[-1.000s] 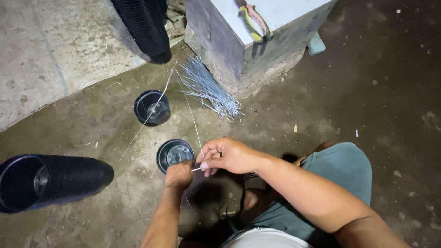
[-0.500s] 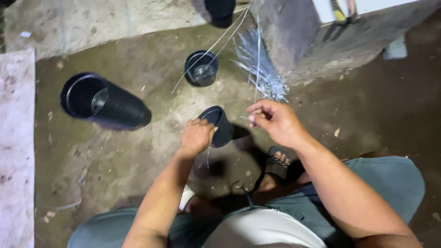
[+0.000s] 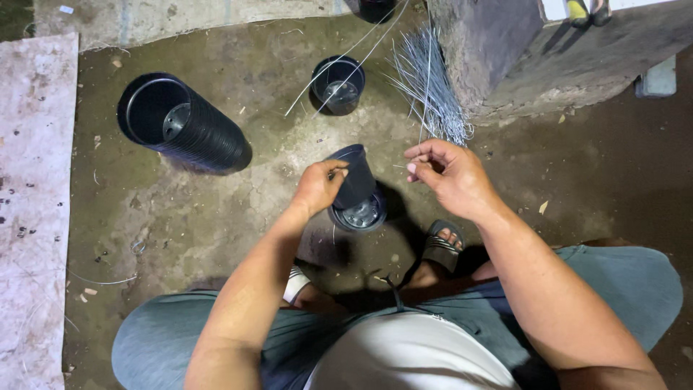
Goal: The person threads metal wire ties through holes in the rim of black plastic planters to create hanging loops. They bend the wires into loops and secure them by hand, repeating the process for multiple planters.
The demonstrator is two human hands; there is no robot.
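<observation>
Since half a second ago, your left hand has lifted the small black plastic pot higher and tipped it more, and your right hand has come closer to it.

Around you, the rough concrete floor is the biggest thing, with a pale stone slab along its left edge and a grey concrete block at the top right. Next in size is the long stack of black plastic pots lying on its side, then the bundle of thin silver wires leaning against the block. Two more single black pots sit on the floor: one near the top, one just under the lifted pot.

Your left grip is closed on the rim of the lifted pot, held tilted above the floor between your hands. Your right fingers are pinched together; I think on a thin wire, but it is too fine to be sure.

I judge the risk is that the wire end slips or pricks your finger, because the pot is held only at the rim and can turn. Free room is mostly to the left; on the right the block and the wire bundle are near your hand.
</observation>
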